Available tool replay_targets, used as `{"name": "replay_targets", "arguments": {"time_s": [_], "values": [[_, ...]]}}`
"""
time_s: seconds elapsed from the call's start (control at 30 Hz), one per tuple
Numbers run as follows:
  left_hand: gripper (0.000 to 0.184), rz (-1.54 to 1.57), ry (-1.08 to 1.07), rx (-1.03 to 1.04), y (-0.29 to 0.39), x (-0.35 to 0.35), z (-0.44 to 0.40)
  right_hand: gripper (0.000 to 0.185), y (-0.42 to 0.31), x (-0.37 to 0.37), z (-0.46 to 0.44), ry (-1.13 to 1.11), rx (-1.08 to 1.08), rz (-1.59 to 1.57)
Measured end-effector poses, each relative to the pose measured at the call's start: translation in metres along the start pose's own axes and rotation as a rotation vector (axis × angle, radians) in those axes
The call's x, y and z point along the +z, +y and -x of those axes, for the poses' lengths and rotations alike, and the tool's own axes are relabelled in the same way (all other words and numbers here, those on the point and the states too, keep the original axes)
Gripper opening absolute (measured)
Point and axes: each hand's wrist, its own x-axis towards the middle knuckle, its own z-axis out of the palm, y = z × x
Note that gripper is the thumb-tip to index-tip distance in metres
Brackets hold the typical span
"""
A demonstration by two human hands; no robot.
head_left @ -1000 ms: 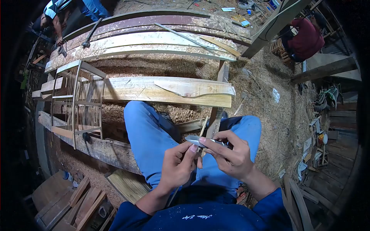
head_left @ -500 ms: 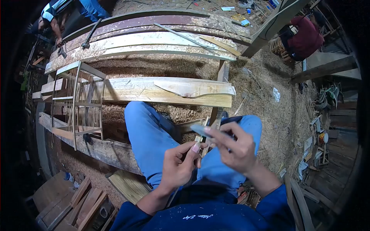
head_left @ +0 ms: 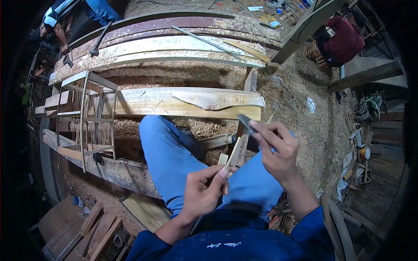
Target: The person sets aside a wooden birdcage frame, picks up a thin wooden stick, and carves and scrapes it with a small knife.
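Floor point(head_left: 289, 143) is basically drowning in wood shavings point(head_left: 191, 71), lol. A long plank bench point(head_left: 165, 45) is stretching across the back, a chunky wooden post point(head_left: 305, 30) is standing by its right end, and dark boards point(head_left: 387, 178) are lining the right side. Pale planks are catching most of the light.

The handle of the grey-bladed knife point(head_left: 247, 122) is hidden inside the right hand point(head_left: 278, 150); the thumb and fingers of the left hand point(head_left: 201, 193) cover the lower end of the thin, pale wooden strip point(head_left: 234, 156). The top edge cuts off the co-worker in blue jeans point(head_left: 99, 11), and the bottom edge the dark blue shirt point(head_left: 248, 245).
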Motion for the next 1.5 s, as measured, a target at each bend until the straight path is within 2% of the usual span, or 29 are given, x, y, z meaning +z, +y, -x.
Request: {"name": "replay_targets", "arguments": {"time_s": [0.1,0.2,0.43,0.5,0.63,0.7,0.8,0.9,0.97,1.03,1.1,1.2,1.33,1.43,1.5], "values": [[0.029,0.03,0.035,-0.05,-0.001,0.0,-0.001,0.041,-0.014,0.001,0.005,0.015,0.022,-0.066],[0.026,0.061,0.056,0.023,0.0,-0.002,-0.003,0.043,-0.023,0.003,0.017,-0.084,-0.063,-0.161],[0.029,0.04,0.032,-0.033,0.003,-0.007,0.004,0.043,-0.023,0.005,0.019,-0.063,-0.082,-0.146],[0.028,0.033,0.03,-0.039,0.003,-0.007,0.006,0.043,-0.021,0.003,0.017,-0.022,0.001,-0.098],[0.029,0.043,0.031,-0.042,-0.001,-0.007,0.008,0.045,-0.023,0.007,0.019,-0.077,-0.094,-0.125],[0.029,0.024,0.014,-0.058,0.001,-0.006,0.012,0.045,-0.021,0.005,0.014,-0.02,-0.049,-0.097],[0.029,0.051,0.055,-0.051,-0.002,-0.004,0.01,0.042,-0.034,0.002,0.015,-0.142,-0.128,-0.127],[0.029,0.042,0.022,-0.055,0.0,-0.009,0.007,0.042,-0.023,0.007,0.013,-0.038,-0.021,-0.114],[0.029,0.063,0.034,-0.007,-0.006,-0.005,0.008,0.043,-0.022,0.007,0.014,-0.021,-0.041,-0.114],[0.029,0.071,0.042,0.024,-0.006,-0.005,0.011,0.043,-0.033,0.007,0.02,-0.145,-0.131,-0.134],[0.028,0.021,0.025,-0.027,0.001,-0.006,0.008,0.043,-0.024,0.011,0.02,-0.064,-0.076,-0.138],[0.028,0.022,0.042,0.017,-0.006,-0.005,0.008,0.039,-0.034,0.005,0.019,-0.172,-0.107,-0.112],[0.029,0.051,0.033,-0.061,0.0,-0.005,0.007,0.034,-0.024,0.008,0.012,-0.06,-0.006,-0.126],[0.03,0.049,0.045,-0.057,-0.004,-0.006,0.008,0.036,-0.023,0.009,0.019,-0.102,-0.038,-0.137],[0.03,0.057,0.017,-0.078,-0.003,-0.006,0.006,0.038,-0.022,0.007,0.013,-0.051,-0.02,-0.117]]}}
